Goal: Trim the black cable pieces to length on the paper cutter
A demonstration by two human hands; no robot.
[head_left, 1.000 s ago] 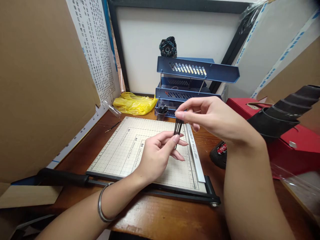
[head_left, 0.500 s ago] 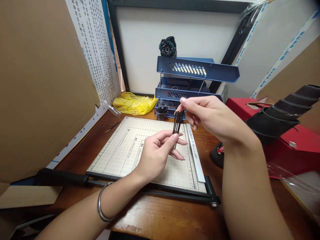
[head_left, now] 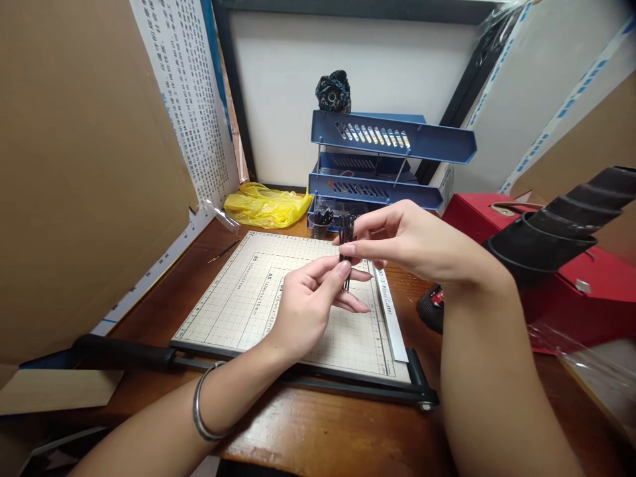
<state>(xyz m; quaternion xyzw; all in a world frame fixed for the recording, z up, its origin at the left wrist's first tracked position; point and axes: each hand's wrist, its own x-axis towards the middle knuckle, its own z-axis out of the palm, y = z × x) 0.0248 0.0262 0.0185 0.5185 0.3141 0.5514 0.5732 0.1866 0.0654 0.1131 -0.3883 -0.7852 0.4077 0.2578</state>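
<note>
A small bundle of thin black sticks [head_left: 345, 227] stands roughly upright over the paper cutter [head_left: 223, 298]. My left hand [head_left: 308, 301] pinches the lower part between thumb and forefinger, its other fingers spread behind. From the right, my right hand [head_left: 405, 235] closes thumb and fingers around the bundle just above the left thumb. The sticks' exact kind does not show clearly, and their middle is partly hidden by my fingers. Just behind, a clear cup [head_left: 319, 230] holds more black sticks.
Blue stacked trays [head_left: 392, 139] stand at the back, a dark fabric piece [head_left: 332, 91] on top. A yellow plastic bag [head_left: 267, 205] lies to their left. The cutter's black handle [head_left: 124, 352] points left. At right are a red box [head_left: 571, 298] and black nested tubes [head_left: 546, 238].
My right hand has come down and left from above the sticks' tops, and its thumb and fingers now grip the bundle. My left hand has barely moved.
</note>
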